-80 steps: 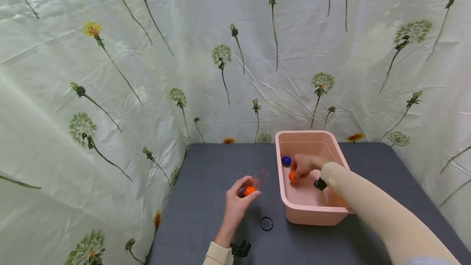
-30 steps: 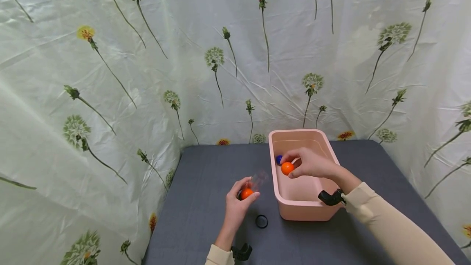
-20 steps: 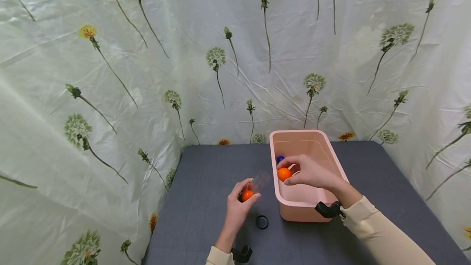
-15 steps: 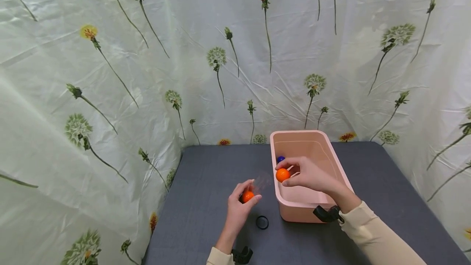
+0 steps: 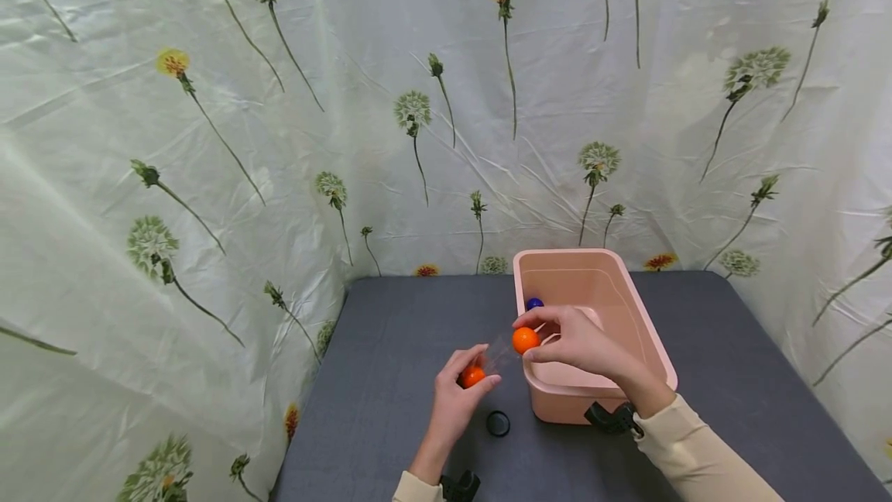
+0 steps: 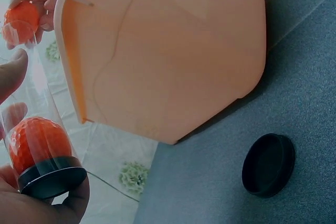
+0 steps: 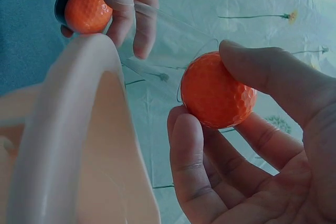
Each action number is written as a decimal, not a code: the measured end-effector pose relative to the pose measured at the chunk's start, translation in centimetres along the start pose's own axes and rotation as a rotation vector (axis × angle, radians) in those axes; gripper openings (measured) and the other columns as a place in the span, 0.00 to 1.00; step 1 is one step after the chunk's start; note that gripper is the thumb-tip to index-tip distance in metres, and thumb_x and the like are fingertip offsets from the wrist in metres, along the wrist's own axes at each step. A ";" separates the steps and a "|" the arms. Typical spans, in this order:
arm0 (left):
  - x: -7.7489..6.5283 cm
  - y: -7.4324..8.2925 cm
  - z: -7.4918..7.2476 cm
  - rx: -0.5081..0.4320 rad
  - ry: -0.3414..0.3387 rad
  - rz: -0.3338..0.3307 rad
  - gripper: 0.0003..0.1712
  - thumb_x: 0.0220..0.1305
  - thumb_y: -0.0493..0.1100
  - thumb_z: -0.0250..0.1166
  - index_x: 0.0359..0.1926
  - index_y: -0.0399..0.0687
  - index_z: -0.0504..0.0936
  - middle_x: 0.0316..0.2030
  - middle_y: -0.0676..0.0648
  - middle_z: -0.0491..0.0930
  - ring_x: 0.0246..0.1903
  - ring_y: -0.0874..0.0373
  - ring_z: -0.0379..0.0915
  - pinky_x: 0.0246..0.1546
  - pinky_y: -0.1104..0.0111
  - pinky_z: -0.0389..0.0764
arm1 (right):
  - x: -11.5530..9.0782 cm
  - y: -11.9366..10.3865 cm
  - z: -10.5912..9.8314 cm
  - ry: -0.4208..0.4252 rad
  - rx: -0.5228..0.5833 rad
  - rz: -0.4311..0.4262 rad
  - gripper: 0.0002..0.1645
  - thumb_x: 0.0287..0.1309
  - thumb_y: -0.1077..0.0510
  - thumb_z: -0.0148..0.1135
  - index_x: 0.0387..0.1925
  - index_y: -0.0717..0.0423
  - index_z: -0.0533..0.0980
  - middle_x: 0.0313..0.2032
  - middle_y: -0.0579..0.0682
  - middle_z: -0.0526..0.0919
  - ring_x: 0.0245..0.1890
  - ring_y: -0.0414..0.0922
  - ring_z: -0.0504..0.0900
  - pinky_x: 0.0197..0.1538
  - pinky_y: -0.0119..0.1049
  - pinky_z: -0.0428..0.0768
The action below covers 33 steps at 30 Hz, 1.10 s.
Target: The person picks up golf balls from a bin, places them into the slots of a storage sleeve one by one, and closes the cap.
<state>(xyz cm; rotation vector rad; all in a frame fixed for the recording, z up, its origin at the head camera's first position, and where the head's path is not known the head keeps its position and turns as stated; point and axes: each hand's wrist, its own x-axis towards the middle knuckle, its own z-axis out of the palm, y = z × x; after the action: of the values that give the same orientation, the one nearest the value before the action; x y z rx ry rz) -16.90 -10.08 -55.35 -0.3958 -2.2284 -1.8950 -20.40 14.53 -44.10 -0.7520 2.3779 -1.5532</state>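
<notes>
My left hand (image 5: 454, 393) grips a clear plastic tube (image 6: 39, 85) tilted to the right, with a black cap (image 6: 52, 178) on its lower end. One orange golf ball (image 6: 40, 142) sits inside at that capped end. My right hand (image 5: 574, 343) pinches a second orange golf ball (image 7: 216, 90) between thumb and fingers, right at the tube's open mouth. In the right wrist view this ball overlaps the rim of the tube. Both hands are by the left wall of the pink bin (image 5: 606, 392).
A dark blue ball (image 5: 534, 304) lies in the bin's far left corner. On the grey table (image 5: 390, 347), a loose black cap (image 5: 498, 424) lies in front of the bin, right of my left forearm. A floral curtain (image 5: 390, 45) hangs behind the table.
My right hand has lifted the second orange golf ball off the bin floor and carried it left over the bin's wall to the tube's mouth. The left hand has barely moved.
</notes>
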 end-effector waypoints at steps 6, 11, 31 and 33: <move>-0.1 0.4 0.0 0.008 -0.001 0.002 0.26 0.58 0.45 0.77 0.58 0.60 0.83 0.47 0.43 0.80 0.48 0.44 0.76 0.49 0.66 0.80 | -0.1 -0.6 0.4 0.008 -0.038 -0.018 0.22 0.54 0.59 0.76 0.52 0.49 0.81 0.48 0.48 0.84 0.42 0.51 0.82 0.46 0.37 0.83; 0.0 -0.1 0.2 0.028 -0.015 -0.012 0.26 0.58 0.48 0.76 0.58 0.61 0.83 0.47 0.46 0.80 0.47 0.49 0.76 0.48 0.67 0.80 | -0.5 -2.3 0.6 0.015 -0.044 -0.013 0.21 0.54 0.64 0.75 0.51 0.54 0.81 0.47 0.54 0.84 0.41 0.54 0.82 0.45 0.35 0.83; -0.1 0.1 0.5 0.054 -0.024 -0.024 0.26 0.56 0.50 0.78 0.57 0.63 0.83 0.47 0.54 0.79 0.46 0.55 0.77 0.47 0.66 0.81 | -0.2 1.0 0.3 0.005 -0.070 -0.051 0.22 0.55 0.54 0.76 0.52 0.45 0.82 0.45 0.45 0.84 0.39 0.48 0.83 0.46 0.36 0.83; -0.1 0.1 0.5 0.053 -0.024 -0.035 0.26 0.56 0.49 0.78 0.57 0.64 0.83 0.47 0.55 0.79 0.46 0.55 0.77 0.48 0.66 0.81 | -0.2 0.9 0.2 0.002 -0.070 -0.052 0.22 0.56 0.54 0.76 0.53 0.46 0.82 0.46 0.46 0.84 0.40 0.49 0.84 0.46 0.36 0.83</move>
<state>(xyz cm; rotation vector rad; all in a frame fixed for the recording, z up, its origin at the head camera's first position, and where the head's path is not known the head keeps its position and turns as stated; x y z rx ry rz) -16.76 -9.56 -55.39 -0.3754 -2.3107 -1.8535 -20.42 14.73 -44.98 -0.8334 2.4446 -1.4979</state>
